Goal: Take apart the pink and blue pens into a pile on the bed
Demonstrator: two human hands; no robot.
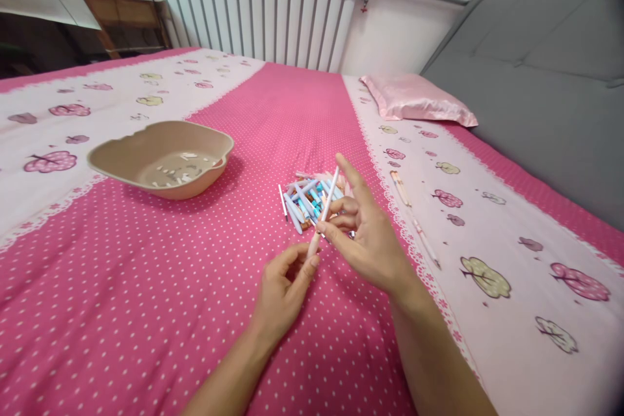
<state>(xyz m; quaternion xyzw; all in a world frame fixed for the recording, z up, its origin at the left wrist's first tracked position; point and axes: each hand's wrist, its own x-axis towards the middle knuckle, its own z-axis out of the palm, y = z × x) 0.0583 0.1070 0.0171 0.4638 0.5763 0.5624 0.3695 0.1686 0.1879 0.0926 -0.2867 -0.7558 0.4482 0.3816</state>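
My left hand (285, 286) is closed around a short pale pink pen part (313, 246), thumb and fingers pinching it. Just above it, my right hand (365, 227) grips a slim white pen refill (330, 194) between thumb and fingers, its index finger stretched along toward the upper end. The refill's lower end meets or nearly meets the top of the pink part; I cannot tell how far it goes in. Behind my hands lies a heap of loose pen parts (295, 208) in lilac, blue, pink and brown. A separate white refill with a dark tip (283, 202) rests at its left edge.
A beige basin (160, 136) with small white pieces inside stands on the pink dotted bedspread (195, 292) at left. To the right lie orange-and-white pens (400, 188) and a pale pen (426, 244). A pink pillow (416, 99) rests by the grey headboard (546, 71).
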